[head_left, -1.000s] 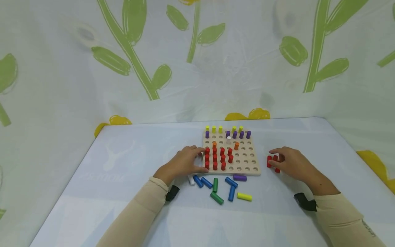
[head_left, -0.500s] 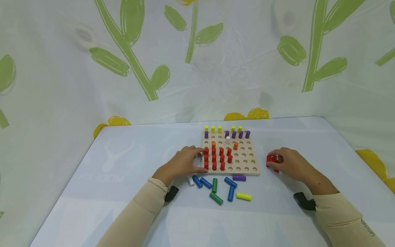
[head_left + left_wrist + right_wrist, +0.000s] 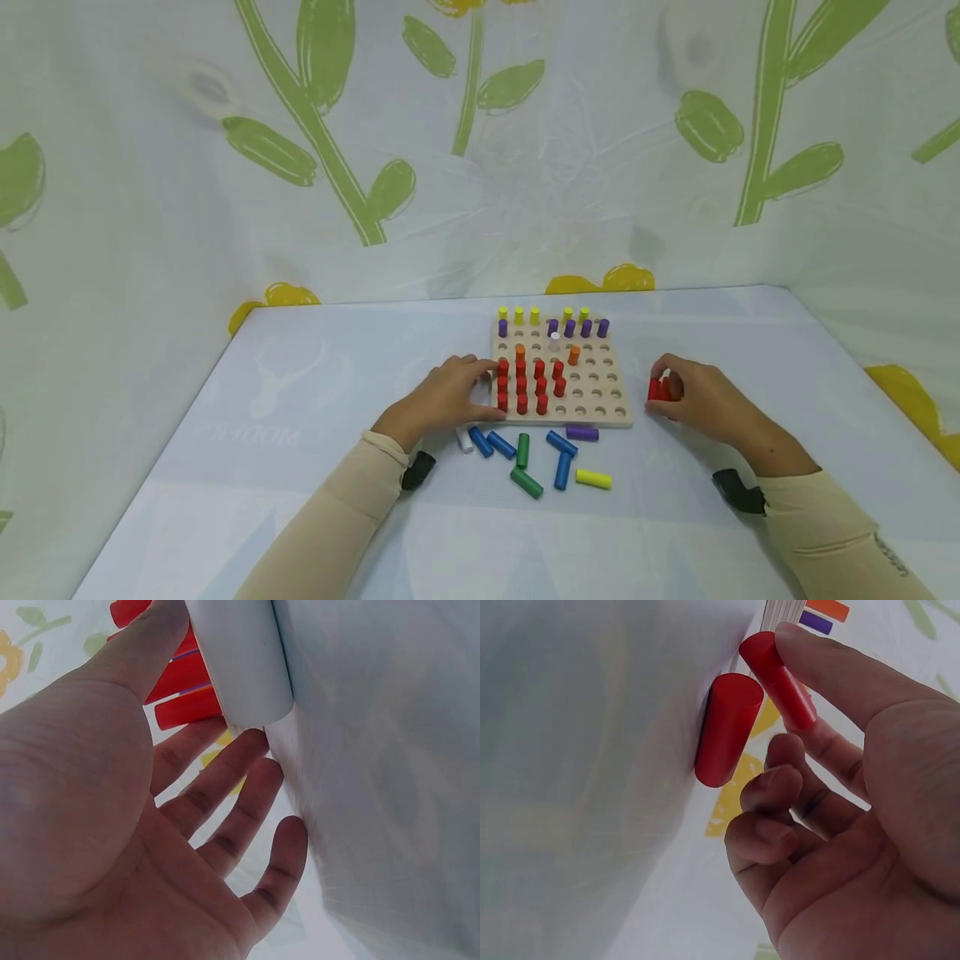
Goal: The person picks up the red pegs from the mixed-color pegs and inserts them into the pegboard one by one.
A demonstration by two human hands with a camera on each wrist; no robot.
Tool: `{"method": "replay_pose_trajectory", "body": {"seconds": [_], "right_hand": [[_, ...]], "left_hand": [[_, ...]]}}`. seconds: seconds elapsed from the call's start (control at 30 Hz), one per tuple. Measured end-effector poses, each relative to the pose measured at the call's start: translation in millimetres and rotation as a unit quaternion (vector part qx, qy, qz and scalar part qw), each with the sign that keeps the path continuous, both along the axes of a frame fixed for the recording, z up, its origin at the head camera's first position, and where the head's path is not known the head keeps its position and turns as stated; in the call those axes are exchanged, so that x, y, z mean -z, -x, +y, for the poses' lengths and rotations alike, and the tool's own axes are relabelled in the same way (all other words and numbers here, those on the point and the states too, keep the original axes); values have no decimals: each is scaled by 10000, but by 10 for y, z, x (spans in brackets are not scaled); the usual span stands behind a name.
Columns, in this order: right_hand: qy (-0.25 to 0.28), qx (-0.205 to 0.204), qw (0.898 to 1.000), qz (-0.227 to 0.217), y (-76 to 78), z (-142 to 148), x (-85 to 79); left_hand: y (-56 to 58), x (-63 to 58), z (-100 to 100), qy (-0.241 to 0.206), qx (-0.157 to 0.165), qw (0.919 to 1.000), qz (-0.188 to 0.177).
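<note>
A wooden peg board lies mid-table with red, orange, purple, yellow and pale pegs standing in its holes. My left hand rests at the board's left side, thumb by the near corner and index finger by the red pegs. Its other fingers spread along the table in the left wrist view, where a white peg lies close to the camera. To the right of the board, my right hand pinches a red peg between thumb and fingers, tilted off the table. Another red peg lies beside it.
In front of the board lie several loose pegs: blue pegs, green pegs, a purple peg and a yellow peg. The white table meets a patterned cloth wall at the back.
My right thumb and index finger have closed on one of the two red pegs. The left hand and the board have stayed put.
</note>
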State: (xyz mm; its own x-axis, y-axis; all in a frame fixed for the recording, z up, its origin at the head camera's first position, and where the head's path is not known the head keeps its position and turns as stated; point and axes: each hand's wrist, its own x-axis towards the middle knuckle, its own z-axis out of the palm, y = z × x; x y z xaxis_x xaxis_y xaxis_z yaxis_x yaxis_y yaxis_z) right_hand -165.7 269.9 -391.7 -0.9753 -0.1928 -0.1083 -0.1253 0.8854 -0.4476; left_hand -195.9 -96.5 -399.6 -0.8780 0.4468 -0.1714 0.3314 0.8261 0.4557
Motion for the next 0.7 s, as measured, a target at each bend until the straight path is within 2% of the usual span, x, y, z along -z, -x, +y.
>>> {"method": "replay_pose_trajectory", "body": {"seconds": [0.7], "right_hand": [[238,-261,9994,-10,-22,-73,-1]], "left_hand": [[19,14,16,66,-54,10000,-20]]}}
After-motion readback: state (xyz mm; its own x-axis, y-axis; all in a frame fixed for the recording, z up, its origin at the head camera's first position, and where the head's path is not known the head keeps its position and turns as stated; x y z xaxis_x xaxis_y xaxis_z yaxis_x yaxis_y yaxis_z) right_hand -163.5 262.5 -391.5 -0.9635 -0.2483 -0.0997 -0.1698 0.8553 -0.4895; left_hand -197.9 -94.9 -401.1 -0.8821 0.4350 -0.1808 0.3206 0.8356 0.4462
